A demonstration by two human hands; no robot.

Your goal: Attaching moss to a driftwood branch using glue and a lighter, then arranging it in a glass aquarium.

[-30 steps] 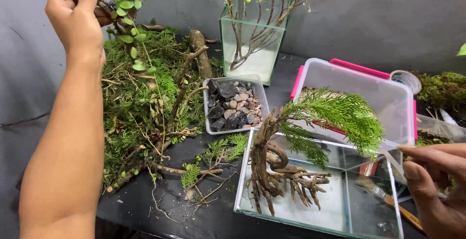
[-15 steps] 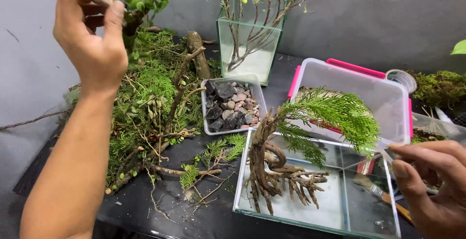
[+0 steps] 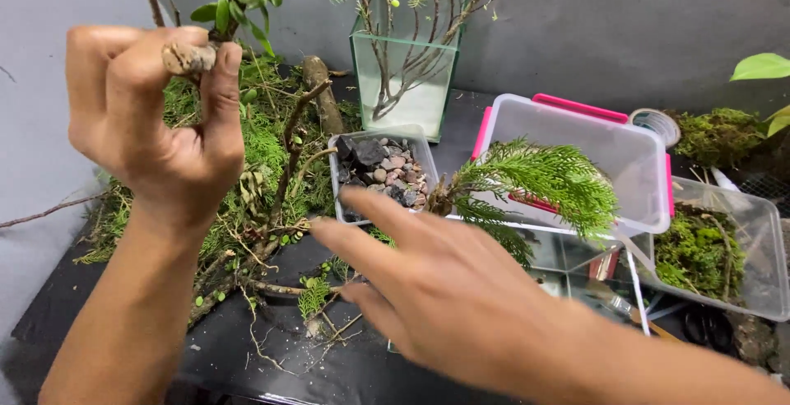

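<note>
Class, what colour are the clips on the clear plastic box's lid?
Pink clips, clearest in the head view.

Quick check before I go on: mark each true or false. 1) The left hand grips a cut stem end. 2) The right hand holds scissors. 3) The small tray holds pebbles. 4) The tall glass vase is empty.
1) True: the left hand pinches the cut stem end of a leafy branch.
2) False: the right hand is open, fingers spread, holding nothing.
3) True: the small tray holds dark and pale pebbles.
4) False: the tall glass vase holds bare twigs.
</note>
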